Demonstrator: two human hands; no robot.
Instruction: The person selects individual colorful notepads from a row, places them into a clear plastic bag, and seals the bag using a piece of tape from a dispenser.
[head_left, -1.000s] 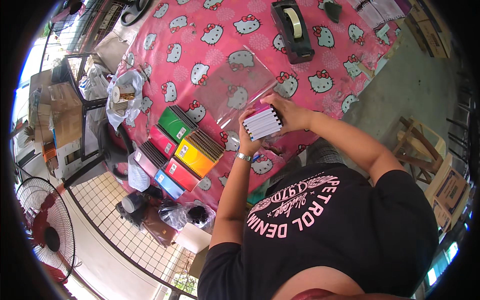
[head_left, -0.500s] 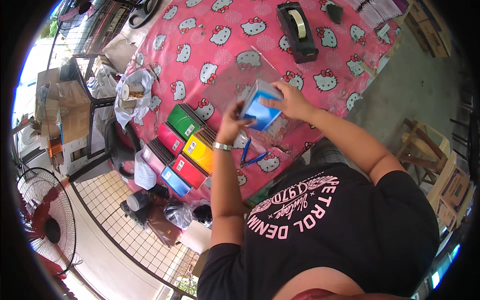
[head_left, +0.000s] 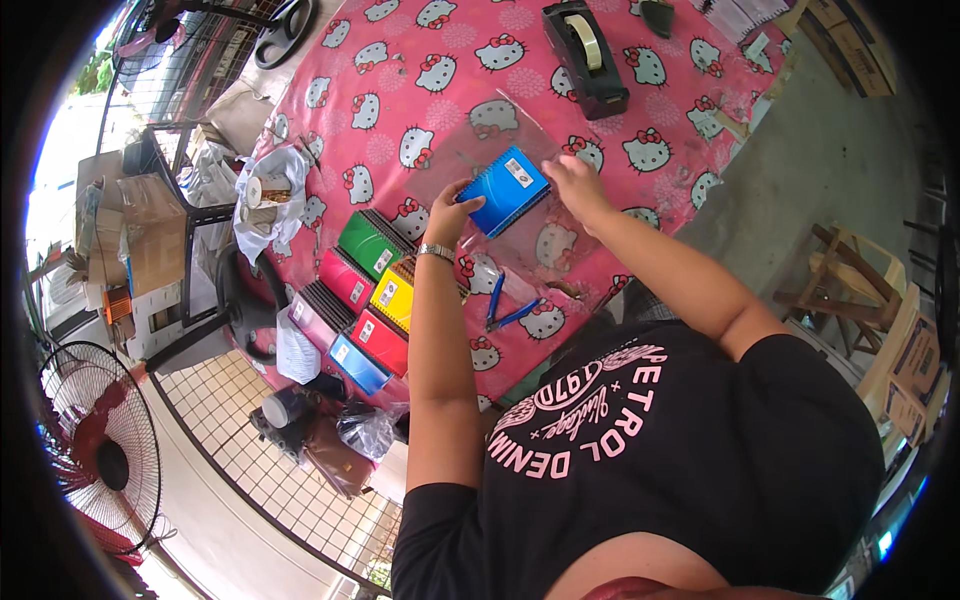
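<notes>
Pink tablecloth (head_left: 400, 100) below, left hand (head_left: 446, 214) partly hides blue notebook (head_left: 503, 194).

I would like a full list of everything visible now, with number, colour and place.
Held spiral notebook stack: 1, blue, in left hand
Other spiral notebook stacks: 6; green, magenta, yellow, red, pale purple, blue; left of the left forearm
Plastic sheet: 1, clear, beneath held stack
Tape dispenser: 1, black, far side
Pliers: 1, blue handles, near table edge
Tablecloth: 1, patterned pink, on table
Plastic bag: 1, white, left table edge
Fan: 1, red and black, lower left
Cardboard boxes: several, brown, both sides
Wooden stool: 1, brown, right
Background clutter: uncountable
Wristwatch: 1, silver, left wrist
T-shirt: 1, black, on person
Left hand: 1, bare, holding stack
Right hand: 1, bare, beside stack; contact unclear
</notes>
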